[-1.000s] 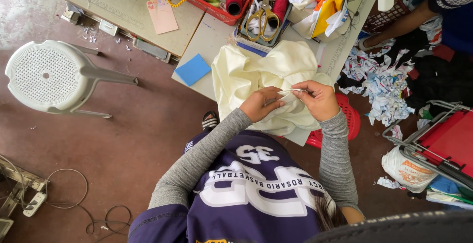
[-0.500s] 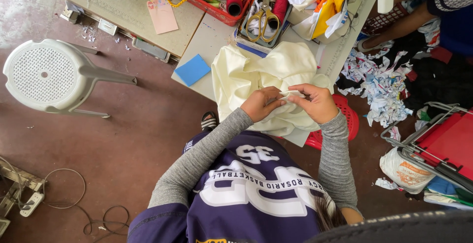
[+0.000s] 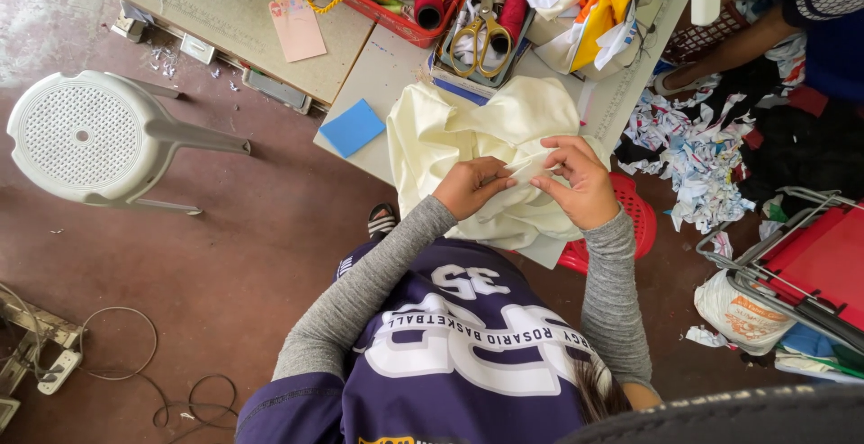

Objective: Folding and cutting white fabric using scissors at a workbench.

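Note:
A crumpled cream fabric [image 3: 450,129] lies on the edge of the work table [image 3: 396,66] in front of me. My left hand [image 3: 468,188] and my right hand [image 3: 580,183] meet over it. Both pinch a small folded edge of the cream fabric [image 3: 526,170] between fingers and thumbs. My grey sleeves and purple jersey fill the lower middle of the view.
Yellow-handled scissors [image 3: 481,39] and thread spools sit in trays behind the fabric, beside a red basket [image 3: 405,30], a blue pad [image 3: 353,126] and a pink card [image 3: 297,28]. A white plastic stool [image 3: 81,134] stands left. Cloth scraps [image 3: 693,156] and another person's arm [image 3: 720,57] are right.
My hands have drawn slightly closer together on the folded edge, the right fingers shifting along it. The fabric pile has barely moved.

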